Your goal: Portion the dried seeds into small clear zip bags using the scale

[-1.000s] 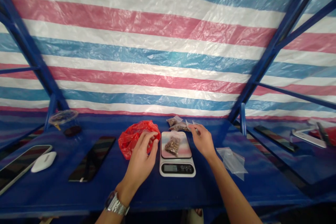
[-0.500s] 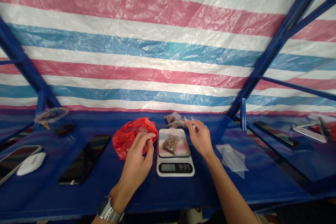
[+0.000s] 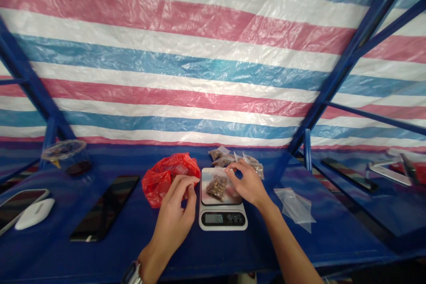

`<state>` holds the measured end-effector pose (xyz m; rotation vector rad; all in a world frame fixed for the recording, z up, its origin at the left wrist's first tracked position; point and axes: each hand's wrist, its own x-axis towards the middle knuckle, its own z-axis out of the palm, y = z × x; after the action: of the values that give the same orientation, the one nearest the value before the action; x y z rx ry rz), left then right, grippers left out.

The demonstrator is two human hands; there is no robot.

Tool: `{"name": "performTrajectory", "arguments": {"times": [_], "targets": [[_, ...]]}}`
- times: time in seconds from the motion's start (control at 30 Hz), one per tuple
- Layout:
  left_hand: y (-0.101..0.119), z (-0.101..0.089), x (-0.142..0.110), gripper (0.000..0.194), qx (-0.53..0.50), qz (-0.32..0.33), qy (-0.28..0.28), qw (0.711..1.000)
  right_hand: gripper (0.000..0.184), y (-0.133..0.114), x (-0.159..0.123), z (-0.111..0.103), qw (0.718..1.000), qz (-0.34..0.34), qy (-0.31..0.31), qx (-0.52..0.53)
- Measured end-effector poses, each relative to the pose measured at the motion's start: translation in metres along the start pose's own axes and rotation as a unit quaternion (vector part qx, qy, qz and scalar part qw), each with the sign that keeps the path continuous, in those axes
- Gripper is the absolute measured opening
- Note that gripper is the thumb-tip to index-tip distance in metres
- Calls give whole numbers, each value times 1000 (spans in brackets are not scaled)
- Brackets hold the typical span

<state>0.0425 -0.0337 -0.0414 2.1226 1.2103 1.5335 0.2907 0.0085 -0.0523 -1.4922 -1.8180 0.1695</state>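
A clear zip bag of small brown pieces [image 3: 216,187] lies on the pan of a white digital scale [image 3: 223,226], whose display seems to read 105, any decimal point being unclear. At the bag's top edge, the thumb and forefinger of my right hand [image 3: 248,184] are pinched together on the plastic. My left hand [image 3: 176,213] hovers left of the scale, in front of a crumpled red plastic bag [image 3: 156,182]. Its fingers are curled towards the thumb; anything between them is too small to make out. Behind the scale lie several filled zip bags [image 3: 223,159].
Flat zip bags [image 3: 294,204] lie to the right on the blue table [image 3: 213,255]. On the left are a black phone [image 3: 104,208], another phone [image 3: 23,202], a white case [image 3: 35,214] and a clear plastic tub [image 3: 65,153]. Blue frame bars rise on both sides.
My right hand has moved from the back bags to the bag on the scale. Another filled bag now shows at the back right. My left hand stays near the red bag.
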Motion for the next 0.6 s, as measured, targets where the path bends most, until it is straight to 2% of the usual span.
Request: {"name": "performTrajectory", "arguments": {"times": [0.2, 0.3, 0.37, 0.5, 0.6], "targets": [[8, 15, -11, 22, -15, -25, -13, 999, 16, 0, 2, 1, 999, 0, -3, 47], [12, 29, -18, 21, -10, -76, 15, 997, 17, -15, 6, -2, 990, -8, -2, 142], [11, 39, -20, 27, -25, -127, 43, 991, 17, -33, 9, 0, 978, -14, -8, 206], [4, 54, -20, 44, -166, -235, 68, 955, 18, -74, 16, 20, 960, -12, -21, 277], [-4, 54, -17, 45, -257, -294, 114, 914, 29, -97, 24, 46, 959, 12, 12, 282]]}}
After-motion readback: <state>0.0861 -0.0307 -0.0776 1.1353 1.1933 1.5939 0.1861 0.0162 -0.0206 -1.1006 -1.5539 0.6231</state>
